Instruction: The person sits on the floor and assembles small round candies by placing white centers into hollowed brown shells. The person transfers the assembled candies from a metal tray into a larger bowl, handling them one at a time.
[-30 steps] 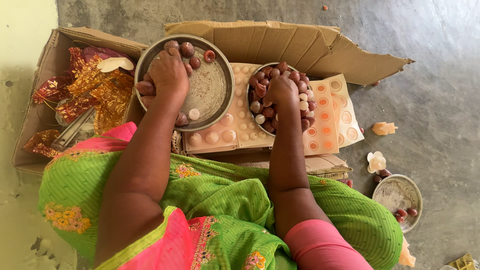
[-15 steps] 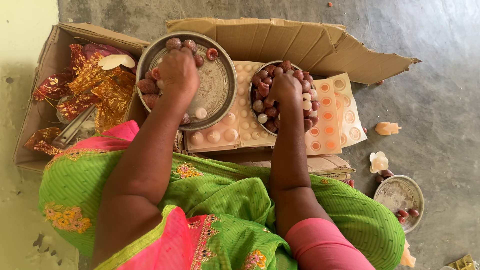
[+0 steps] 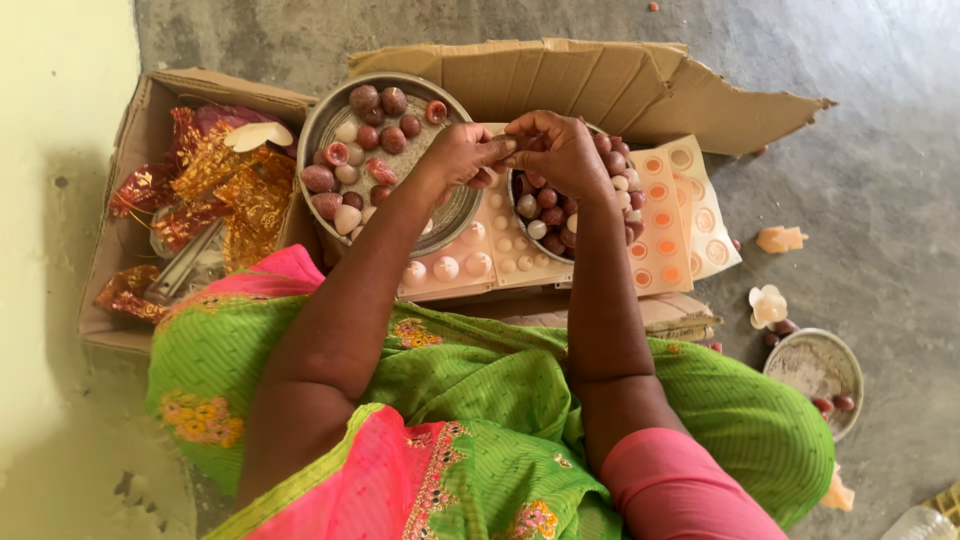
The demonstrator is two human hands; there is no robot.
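Note:
My left hand (image 3: 460, 157) and my right hand (image 3: 557, 150) meet fingertip to fingertip above the gap between a large round metal plate (image 3: 320, 128) and a metal bowl (image 3: 512, 208). Both pinch a small piece that the fingers mostly hide. The plate carries several brown and white rounded pieces (image 3: 362, 140) on its left half. The bowl is heaped with similar brown and white pieces (image 3: 552, 205). Both dishes rest on peach-coloured mould trays (image 3: 455, 268) with round cavities.
An opened cardboard box (image 3: 600, 85) holds the trays, and red-gold foil wrappers (image 3: 215, 185) fill its left side. On the concrete floor at the right lie a small metal dish (image 3: 818, 368) and two pale moulded shapes (image 3: 768, 305). My green and pink clothing fills the foreground.
My left hand left the plate and moved right to meet my right hand, which lifted out of the bowl. The pieces on the plate are uncovered now. The view shifted slightly.

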